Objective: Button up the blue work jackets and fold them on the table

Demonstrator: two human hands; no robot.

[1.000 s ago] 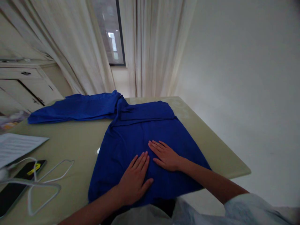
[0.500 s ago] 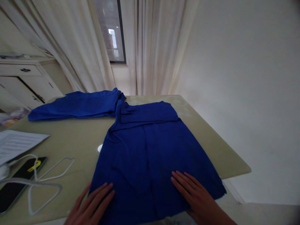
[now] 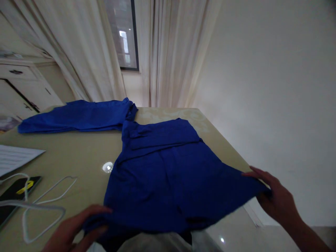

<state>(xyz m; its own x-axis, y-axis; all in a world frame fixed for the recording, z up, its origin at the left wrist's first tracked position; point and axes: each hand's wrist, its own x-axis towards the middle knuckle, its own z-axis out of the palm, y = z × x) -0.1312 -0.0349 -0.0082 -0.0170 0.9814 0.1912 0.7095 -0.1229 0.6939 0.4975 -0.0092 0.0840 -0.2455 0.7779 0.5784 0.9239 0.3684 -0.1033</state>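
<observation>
A blue long-sleeved garment [image 3: 162, 175] lies on a beige table [image 3: 78, 154], one sleeve stretched toward the far left. My left hand [image 3: 76, 229] pinches the garment's near left hem corner at the table's front edge. My right hand [image 3: 273, 199] grips the near right hem corner, pulled out past the table's right edge. The hem is lifted and stretched taut between both hands.
A white plastic hanger [image 3: 39, 206] and a dark phone [image 3: 15, 196] with a white cable lie at the near left. Paper sheets [image 3: 13, 157] sit left. Curtains [image 3: 168, 52] and a window stand behind; a white cabinet [image 3: 23, 91] at far left.
My hands slid from the garment's middle down to the hem, spread apart, then closed on the two bottom corners and lifted the hem off the table.
</observation>
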